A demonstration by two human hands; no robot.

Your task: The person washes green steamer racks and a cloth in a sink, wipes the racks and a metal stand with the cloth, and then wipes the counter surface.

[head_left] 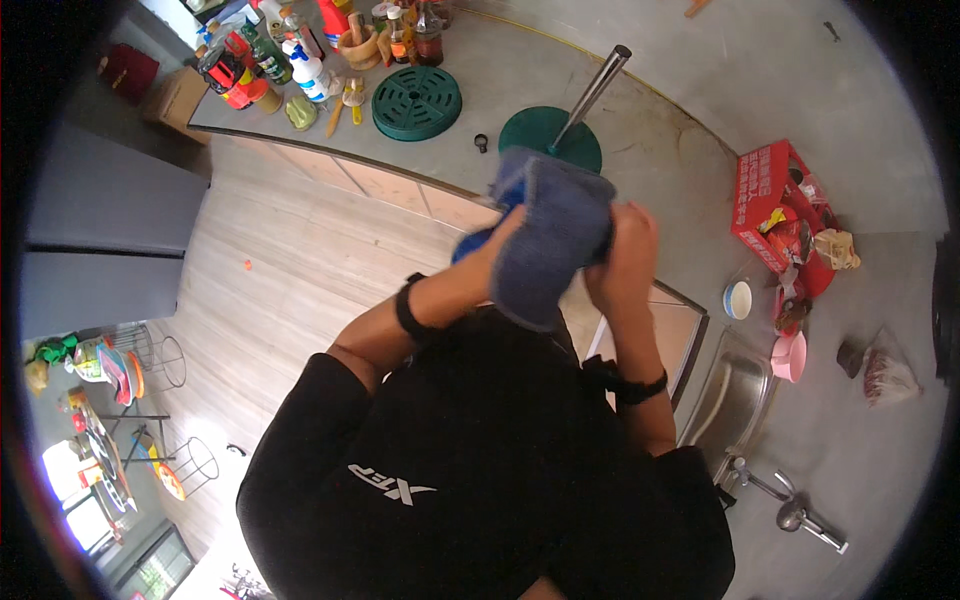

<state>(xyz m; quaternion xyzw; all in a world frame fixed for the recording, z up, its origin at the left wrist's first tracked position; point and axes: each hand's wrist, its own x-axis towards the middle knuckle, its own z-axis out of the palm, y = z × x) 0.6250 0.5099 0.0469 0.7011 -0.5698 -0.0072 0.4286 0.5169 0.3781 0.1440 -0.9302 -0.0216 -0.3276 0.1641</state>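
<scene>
- While 2 bare hands work at it, a blue-grey cloth (555, 235) hangs in front of the black-shirted chest, above the bench edge.
- Right hand (625, 245): fingers curled and clamped on the cloth's right side. Left hand (500, 248): against the left side, its fingers mostly hidden, so their grip cannot be told.
- Progress, as a judgement: the cloth handling seems under way, as it is neither spread nor set down. Whether it wraps anything cannot be told.
- Beyond, on the bench (670, 140): a green base (520, 140) bearing 1 metal pole (592, 97); a slotted green disc (417, 103) lies apart, not fitted to it.
- Farther out: a red box (758, 190) of packets, a wooden mortar (362, 57) holding its pestle (356, 27), a clear bag (890, 378) with reddish contents.
</scene>
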